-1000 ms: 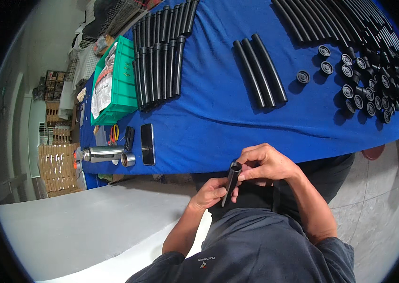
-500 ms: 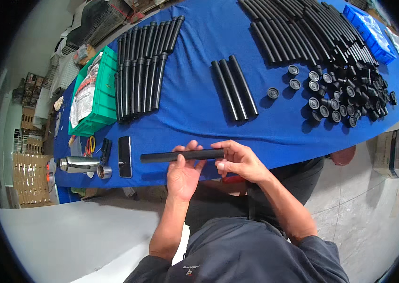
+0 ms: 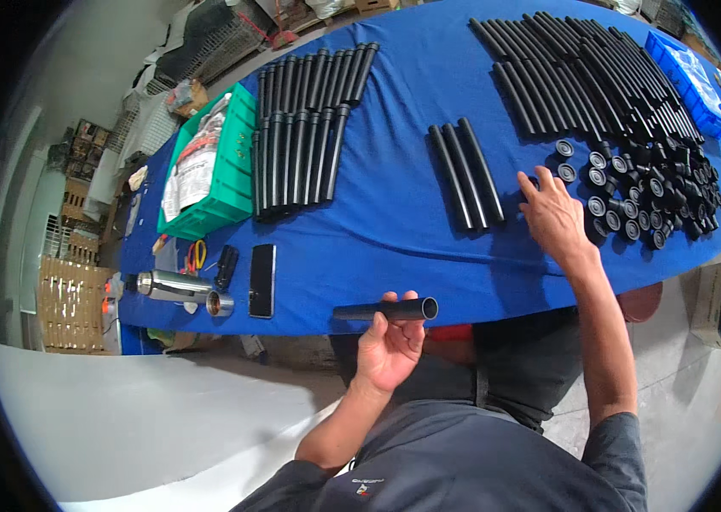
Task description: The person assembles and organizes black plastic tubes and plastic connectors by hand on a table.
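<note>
A short, hollow black tube (image 3: 369,311) lies across my left hand (image 3: 389,354) above the table's near edge. Its open round end points right, and the thumb and fingers hold it near that end. Far to the right, my right hand (image 3: 555,220) reaches over the table with its fingers apart. Between those fingertips shows part of a dark round cap (image 3: 534,182); whether they touch it I cannot tell. More black ribbed caps (image 3: 597,206) lie in a loose heap just beyond and right of this hand. To its left, three black tubes (image 3: 470,175) rest side by side.
Several capped tubes (image 3: 299,158) lie in two rows beside a green crate (image 3: 237,175). A phone (image 3: 262,282), steel flask (image 3: 173,286), metal cup (image 3: 220,304) and scissors (image 3: 197,254) sit front left. Rows of tubes (image 3: 540,85) and a blue bin (image 3: 685,94) occupy the far right.
My right hand has let go of the tube and moved right and away from me to the caps. The tube stays in my left hand, its right end now uncovered. The view has shifted.
</note>
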The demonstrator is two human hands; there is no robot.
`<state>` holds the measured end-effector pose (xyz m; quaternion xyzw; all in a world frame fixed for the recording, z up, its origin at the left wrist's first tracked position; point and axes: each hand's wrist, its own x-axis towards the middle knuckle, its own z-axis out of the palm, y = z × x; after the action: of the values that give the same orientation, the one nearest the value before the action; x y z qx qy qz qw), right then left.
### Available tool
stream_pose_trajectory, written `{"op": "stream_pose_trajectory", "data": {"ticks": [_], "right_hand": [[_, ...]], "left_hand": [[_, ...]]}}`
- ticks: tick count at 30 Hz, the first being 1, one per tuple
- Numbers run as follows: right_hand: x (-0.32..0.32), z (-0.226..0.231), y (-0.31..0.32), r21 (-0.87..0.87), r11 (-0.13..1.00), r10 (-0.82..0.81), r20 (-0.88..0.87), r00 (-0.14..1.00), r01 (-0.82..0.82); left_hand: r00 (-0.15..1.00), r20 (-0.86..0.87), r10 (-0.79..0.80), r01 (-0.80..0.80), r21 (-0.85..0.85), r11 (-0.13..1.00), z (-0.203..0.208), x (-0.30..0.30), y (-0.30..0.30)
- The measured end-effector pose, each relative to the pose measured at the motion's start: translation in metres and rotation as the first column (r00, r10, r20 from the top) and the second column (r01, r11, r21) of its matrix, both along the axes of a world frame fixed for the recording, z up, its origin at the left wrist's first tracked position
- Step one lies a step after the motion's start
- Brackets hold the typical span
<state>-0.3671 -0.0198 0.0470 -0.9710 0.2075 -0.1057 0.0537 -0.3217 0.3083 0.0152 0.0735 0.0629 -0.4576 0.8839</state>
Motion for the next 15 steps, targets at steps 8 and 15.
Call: {"op": "stream_pose_trajectory", "data": {"ticks": [8,15], "right_hand": [[0.001,-0.012,-0.003,0.245,0.97,-0.077,0.343,0.936,-0.01],[-0.025,-0.023,0.098,0.874,-0.276,-0.31,0.314,0.897,-0.401]], "left_hand": [[0.998,-0.047,0.045,-0.05,-0.098,0.994,0.0,0.005,0.013],[0.956,0.288,0.061,-0.11,0.158,0.981,-0.003,0.031,-0.021]]}}
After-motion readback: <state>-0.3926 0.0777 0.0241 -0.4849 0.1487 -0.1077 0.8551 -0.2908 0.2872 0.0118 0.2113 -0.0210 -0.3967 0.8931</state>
